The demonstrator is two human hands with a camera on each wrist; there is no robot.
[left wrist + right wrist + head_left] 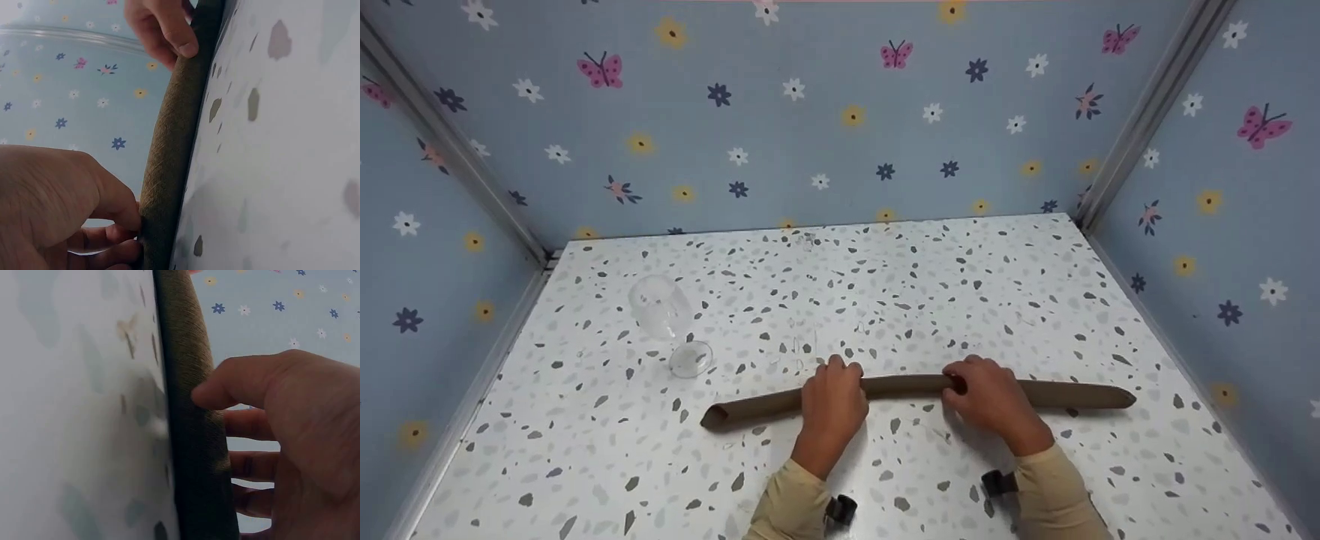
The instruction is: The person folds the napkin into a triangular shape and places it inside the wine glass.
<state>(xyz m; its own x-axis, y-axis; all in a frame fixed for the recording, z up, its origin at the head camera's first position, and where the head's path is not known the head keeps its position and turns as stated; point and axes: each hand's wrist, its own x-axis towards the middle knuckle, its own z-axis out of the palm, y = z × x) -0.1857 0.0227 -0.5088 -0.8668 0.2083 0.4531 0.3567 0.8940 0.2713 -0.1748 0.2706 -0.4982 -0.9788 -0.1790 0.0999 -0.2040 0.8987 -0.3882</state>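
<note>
- Presently, the brown rolled sheet [906,386] lies crosswise on the near part of the surface [585,420], bowed slightly, directly in front of you.
- Your left hand [835,409] grips the roll left of its middle, thumb and fingers closed on it.
- Your right hand [991,396] grips it right of its middle, thumb on the near side, fingers beyond.
- Your hands are set apart, leaving a bare span between them; this spacing probably keeps the coil tight and level along its length.
- Both ends extend past your hands; the left end shows a hollow coil.
- The clear stemmed glass [660,307] appears upright, beyond the roll's left end and apart from it, likely placed to leave working room.
</note>
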